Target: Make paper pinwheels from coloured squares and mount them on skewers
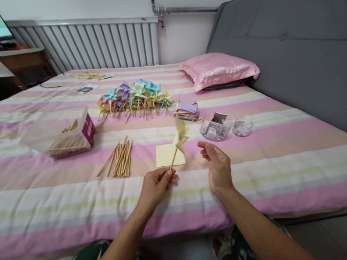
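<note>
My left hand [159, 184] pinches the lower end of a wooden stick that carries a pale yellow paper pinwheel [181, 136]. The pinwheel leans to the upper right, its blades slightly blurred. Behind the stick lies a pale yellow paper sheet [163, 154]. To the right, my right hand [218, 164] is raised apart from the pinwheel, fingers loosely curled and slightly spread, with nothing visible in them. Just beyond it stand a clear round container [211, 132] with small metallic bits and a smaller clear round lid or dish [241, 128]. Loose wooden sticks [121, 158] lie left of the paper.
Finished pinwheels [134, 96] are heaped mid-bed, beside stacked coloured paper squares [187, 110]. A clear plastic box [61, 137] on the left holds more sticks. A pink pillow [219, 69] rests near the grey headboard [298, 38]. A radiator [92, 41] lines the wall.
</note>
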Action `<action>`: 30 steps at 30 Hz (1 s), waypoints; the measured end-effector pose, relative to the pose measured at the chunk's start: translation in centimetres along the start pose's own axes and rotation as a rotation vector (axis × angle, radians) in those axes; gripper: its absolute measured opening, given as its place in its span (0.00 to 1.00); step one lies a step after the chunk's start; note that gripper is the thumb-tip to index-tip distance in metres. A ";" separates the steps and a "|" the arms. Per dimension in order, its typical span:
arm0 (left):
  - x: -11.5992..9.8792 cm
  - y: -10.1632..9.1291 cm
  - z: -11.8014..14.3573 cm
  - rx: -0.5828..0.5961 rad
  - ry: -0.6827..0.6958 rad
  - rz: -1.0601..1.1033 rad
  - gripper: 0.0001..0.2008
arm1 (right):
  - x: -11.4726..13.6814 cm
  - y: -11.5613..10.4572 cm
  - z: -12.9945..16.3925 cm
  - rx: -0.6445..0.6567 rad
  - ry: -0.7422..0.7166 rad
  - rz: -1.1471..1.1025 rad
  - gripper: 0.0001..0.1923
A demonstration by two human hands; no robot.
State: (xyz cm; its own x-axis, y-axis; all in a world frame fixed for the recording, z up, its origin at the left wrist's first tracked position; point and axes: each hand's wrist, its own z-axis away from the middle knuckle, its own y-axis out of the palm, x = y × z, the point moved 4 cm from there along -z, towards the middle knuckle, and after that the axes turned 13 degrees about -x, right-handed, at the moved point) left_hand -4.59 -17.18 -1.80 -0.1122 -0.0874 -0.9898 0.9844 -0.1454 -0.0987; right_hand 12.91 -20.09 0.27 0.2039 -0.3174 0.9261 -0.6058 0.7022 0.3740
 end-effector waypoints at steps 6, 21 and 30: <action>-0.1 0.7 0.7 0.171 -0.026 0.032 0.16 | 0.0 0.0 -0.3 -0.003 0.040 0.015 0.21; 0.3 2.5 2.3 0.438 0.045 -0.052 0.17 | -1.0 0.5 0.3 0.029 0.127 -0.078 0.15; 0.3 2.6 2.3 0.406 0.031 -0.074 0.18 | -1.3 0.3 0.1 0.027 0.110 -0.030 0.17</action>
State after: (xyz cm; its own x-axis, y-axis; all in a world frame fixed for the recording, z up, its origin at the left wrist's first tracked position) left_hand -2.41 -19.86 -2.11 -0.1706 -0.0333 -0.9848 0.8397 -0.5279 -0.1276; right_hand 12.35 -19.53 -0.81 0.3047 -0.2647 0.9149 -0.6186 0.6754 0.4015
